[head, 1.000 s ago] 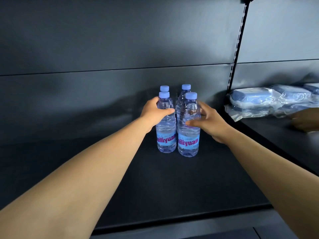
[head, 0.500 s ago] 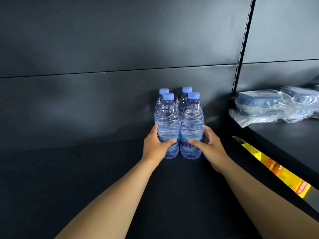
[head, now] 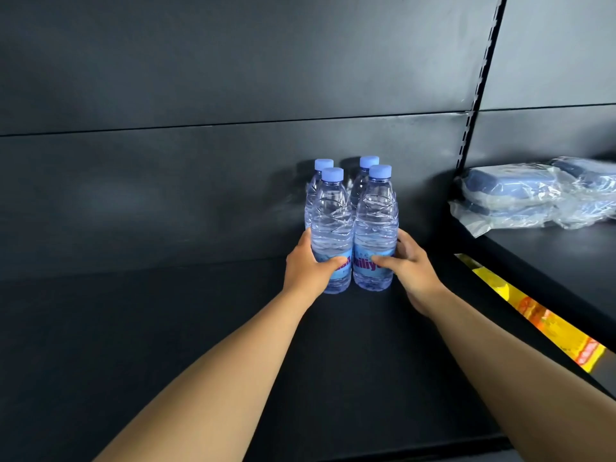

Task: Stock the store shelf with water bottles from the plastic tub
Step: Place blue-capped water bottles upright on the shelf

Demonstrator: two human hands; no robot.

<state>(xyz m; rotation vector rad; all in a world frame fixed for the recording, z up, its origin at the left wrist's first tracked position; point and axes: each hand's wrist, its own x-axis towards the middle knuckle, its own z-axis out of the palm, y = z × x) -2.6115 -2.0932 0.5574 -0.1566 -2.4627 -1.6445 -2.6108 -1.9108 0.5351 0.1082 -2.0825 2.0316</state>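
Several clear water bottles with blue caps stand upright in a tight cluster near the back of the dark shelf. My left hand grips the lower part of the front left bottle, thumb across its blue label. My right hand grips the front right bottle the same way. Two more bottles, the back left bottle and the back right bottle, stand right behind them against the back panel. The plastic tub is out of view.
A slotted upright post divides the shelving. On the neighbouring shelf to the right lie blue packs in clear plastic wrap. A yellow price strip runs along that shelf's edge. Bare shelf surface stretches left of the bottles.
My hands slid down from the bottles' upper bodies to their labels, and the front pair moved back against the rear pair. The view shifted closer and slightly left.
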